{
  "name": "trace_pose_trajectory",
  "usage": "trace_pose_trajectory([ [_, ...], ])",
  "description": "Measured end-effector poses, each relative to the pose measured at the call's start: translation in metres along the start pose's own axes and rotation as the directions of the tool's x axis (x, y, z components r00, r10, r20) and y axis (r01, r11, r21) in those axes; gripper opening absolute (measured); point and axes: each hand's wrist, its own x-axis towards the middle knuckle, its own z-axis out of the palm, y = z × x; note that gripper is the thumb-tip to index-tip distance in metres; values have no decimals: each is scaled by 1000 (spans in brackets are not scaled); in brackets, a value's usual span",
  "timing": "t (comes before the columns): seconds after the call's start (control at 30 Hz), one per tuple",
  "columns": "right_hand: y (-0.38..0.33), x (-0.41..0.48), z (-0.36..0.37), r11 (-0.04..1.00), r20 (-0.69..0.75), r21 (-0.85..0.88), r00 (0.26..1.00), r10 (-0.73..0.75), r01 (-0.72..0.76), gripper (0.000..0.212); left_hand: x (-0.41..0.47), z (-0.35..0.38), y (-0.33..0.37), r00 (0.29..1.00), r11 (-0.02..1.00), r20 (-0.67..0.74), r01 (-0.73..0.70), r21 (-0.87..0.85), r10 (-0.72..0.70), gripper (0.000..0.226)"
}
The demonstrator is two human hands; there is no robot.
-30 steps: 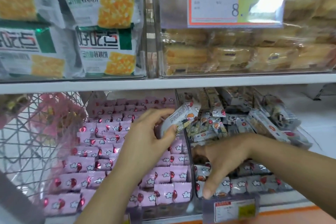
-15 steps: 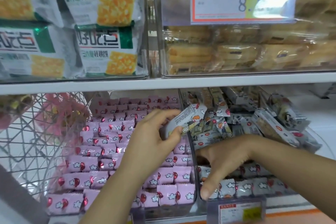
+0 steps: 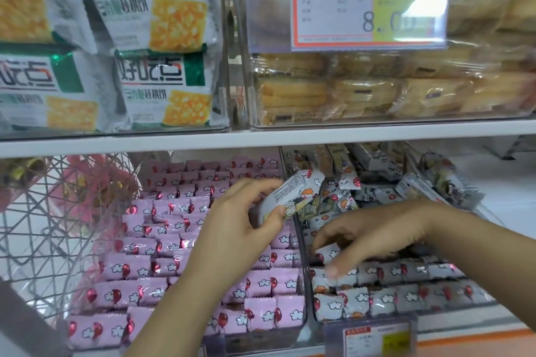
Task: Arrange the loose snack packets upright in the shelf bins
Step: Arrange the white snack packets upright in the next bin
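While left hand (image 3: 232, 229) clamps the tilted packet (image 3: 293, 191) low, right hand (image 3: 374, 229) pinches another packet (image 3: 327, 252).

Left hand (image 3: 237, 226): forearm from 7 o'clock, fingers gripping white packet (image 3: 293, 194). Right hand (image 3: 374, 235): forearm from 4 o'clock, palm down, pinching small packet (image 3: 327, 252).
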Motion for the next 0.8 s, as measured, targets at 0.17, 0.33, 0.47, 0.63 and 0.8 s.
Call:
trace_pose_trajectory([
  [0.17,1,3,2,1000,-163,20,986,18,-15,40,-2,0,2,1000,1000,-6,-1,-11,1,34],
  [0.33,-1,5,10,993,-248,-114,968,-39,11,32,-3,-1,2,1000,1000,3,-1,-21,1,35],
  [0.47,2,4,10,971,-275,-237,961,-39,-29,21,-2,-1,1,1000,1000,14,5,-19,-5,34],
  [0.63,4,3,14,957,-284,-284,958,-23,-61,28,-3,-1,1,1000,1000,7,-29,9,29,38],
  [0.8,2,3,13,957,-292,-278,957,0,-84,29,-5,-1,1,999,999,0,-33,7,33,36],
])
